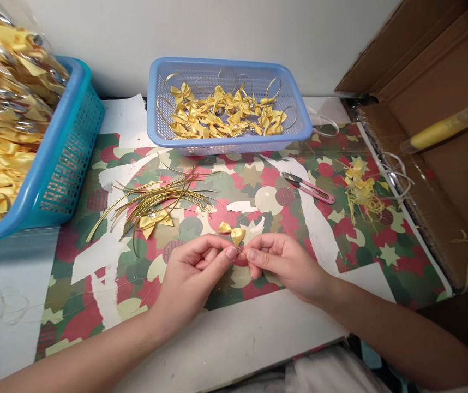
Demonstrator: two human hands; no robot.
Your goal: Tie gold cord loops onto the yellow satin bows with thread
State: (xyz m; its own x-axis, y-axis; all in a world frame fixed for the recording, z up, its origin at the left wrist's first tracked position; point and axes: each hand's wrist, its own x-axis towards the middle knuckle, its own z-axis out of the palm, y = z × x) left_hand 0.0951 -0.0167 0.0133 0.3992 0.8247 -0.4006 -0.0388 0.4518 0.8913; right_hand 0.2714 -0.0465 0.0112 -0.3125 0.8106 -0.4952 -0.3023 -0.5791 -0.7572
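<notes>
My left hand and my right hand meet above the patterned paper, fingertips close together. Each pinches a thin gold cord, of which only a short bit shows between them. Just beyond the fingertips is a yellow satin bow, partly hidden by my left fingers. Whether the cord is fastened to this bow I cannot tell. To the left lies another yellow bow, with a silver bell-like piece on it. Beside it spreads a loose bundle of gold cords.
A blue basket of bows with looped cords stands at the back. At left, a larger blue basket holds bagged bows. Pink thread snips, yellow scraps and a cardboard wall are to the right.
</notes>
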